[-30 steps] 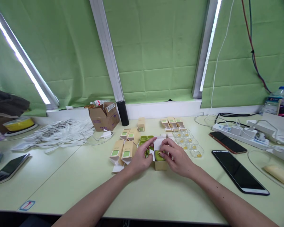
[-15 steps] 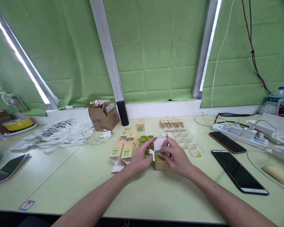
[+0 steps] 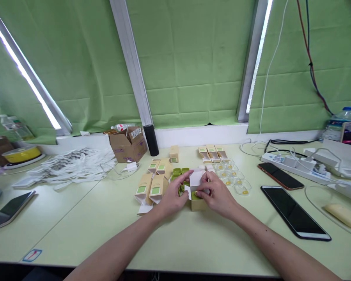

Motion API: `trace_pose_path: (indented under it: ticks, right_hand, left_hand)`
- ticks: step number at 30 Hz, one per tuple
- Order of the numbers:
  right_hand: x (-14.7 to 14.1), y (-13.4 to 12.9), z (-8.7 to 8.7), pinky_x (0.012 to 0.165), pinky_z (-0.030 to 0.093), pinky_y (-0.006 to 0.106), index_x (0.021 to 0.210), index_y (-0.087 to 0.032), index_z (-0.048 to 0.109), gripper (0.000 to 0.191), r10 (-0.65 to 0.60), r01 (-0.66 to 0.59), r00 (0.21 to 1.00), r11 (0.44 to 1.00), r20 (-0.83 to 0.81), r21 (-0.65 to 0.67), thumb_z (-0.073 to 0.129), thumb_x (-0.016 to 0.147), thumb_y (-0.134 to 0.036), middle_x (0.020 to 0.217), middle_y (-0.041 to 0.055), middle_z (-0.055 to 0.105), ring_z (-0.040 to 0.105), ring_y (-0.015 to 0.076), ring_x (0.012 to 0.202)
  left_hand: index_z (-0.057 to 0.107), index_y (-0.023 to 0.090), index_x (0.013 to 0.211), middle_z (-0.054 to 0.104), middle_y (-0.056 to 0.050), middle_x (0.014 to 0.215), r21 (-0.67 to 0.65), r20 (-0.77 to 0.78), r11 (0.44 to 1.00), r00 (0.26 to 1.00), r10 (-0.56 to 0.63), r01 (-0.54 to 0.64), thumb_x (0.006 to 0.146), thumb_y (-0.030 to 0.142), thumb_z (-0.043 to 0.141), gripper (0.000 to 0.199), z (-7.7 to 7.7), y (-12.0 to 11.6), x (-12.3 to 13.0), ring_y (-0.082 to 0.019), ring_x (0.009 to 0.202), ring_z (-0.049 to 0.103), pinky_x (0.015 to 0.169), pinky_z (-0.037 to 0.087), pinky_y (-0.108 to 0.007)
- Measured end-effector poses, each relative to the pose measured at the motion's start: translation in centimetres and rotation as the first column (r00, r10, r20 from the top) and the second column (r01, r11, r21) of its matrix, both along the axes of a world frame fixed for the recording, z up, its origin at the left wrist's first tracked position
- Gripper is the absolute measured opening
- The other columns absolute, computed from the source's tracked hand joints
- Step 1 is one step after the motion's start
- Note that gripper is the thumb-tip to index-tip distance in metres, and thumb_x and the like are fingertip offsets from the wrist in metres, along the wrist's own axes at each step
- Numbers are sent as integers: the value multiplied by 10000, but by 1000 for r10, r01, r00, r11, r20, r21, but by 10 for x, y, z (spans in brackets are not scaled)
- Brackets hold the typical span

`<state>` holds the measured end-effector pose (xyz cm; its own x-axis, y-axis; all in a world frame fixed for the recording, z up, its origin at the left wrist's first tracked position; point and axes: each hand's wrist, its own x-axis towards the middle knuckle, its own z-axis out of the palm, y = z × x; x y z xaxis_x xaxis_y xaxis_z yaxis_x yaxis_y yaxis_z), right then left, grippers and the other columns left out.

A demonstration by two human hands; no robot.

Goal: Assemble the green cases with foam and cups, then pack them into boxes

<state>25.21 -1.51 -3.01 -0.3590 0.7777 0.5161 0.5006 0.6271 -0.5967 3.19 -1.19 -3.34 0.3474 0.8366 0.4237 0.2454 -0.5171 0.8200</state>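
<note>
A small kraft cardboard box (image 3: 199, 205) stands with its white lid and side flap raised. Inside it shows a green piece (image 3: 195, 196). My left hand (image 3: 175, 194) is at the box's left side, thumb against the side flap and index finger by the lid. My right hand (image 3: 218, 194) reaches over the right side, thumb and index finger pinched on the green piece; a tiny pale spot shows at the fingertips, too small to name. Green small containers (image 3: 177, 171) sit behind my left hand, partly hidden. Clear plastic cups (image 3: 228, 173) with yellow centres lie behind my right hand.
Several kraft boxes (image 3: 159, 186) with green labels stand to the left, others (image 3: 212, 152) at the back. A phone (image 3: 295, 212) and a power strip (image 3: 292, 166) lie right. White straps (image 3: 76, 164), a brown carton (image 3: 128, 146) and a black cylinder (image 3: 151, 140) occupy the back left.
My right fingertips have dipped very slightly into the box. My left hand and the box stay in place; the view has shifted a little.
</note>
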Motion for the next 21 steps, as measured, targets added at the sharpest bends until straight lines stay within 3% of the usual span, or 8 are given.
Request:
trace_pose_path:
  ticks: [4,10,16,21]
  right_hand:
    - [0,-2,2,691,508,378,834,-249,773,153,27,-28,999,999,-42,-25,679,914,-158,968,76,584,581,274,973]
    - [5,3,7,621,479,324,1006,-242,699,157,-11,-36,951,989,-310,-143,551,1002,-293,1031,69,597,584,218,852]
    - [8,14,0,604,445,301,1073,-244,625,188,-116,0,903,963,-413,-270,584,912,-332,910,22,565,555,206,792]
    - [6,18,-8,606,438,282,1154,-254,574,291,-93,-31,902,960,-422,-279,588,867,-300,919,7,549,549,195,801]
  left_hand:
    - [557,254,1578,666,-99,1469,-28,23,1000,1000,-6,7,791,60,583,811,2,-1,0,-252,1308,622,1173,487,-433]
    - [595,239,1549,666,-109,1483,-72,109,997,994,-23,31,814,105,613,747,8,-5,3,-265,1302,628,1169,495,-448]
    - [629,227,1514,671,-128,1475,-131,175,989,983,-47,71,935,235,632,580,10,-4,3,-309,1370,607,1179,484,-483]
    - [621,220,1501,663,-132,1483,-122,167,991,985,-41,62,933,203,643,569,9,-3,5,-305,1384,604,1201,469,-480]
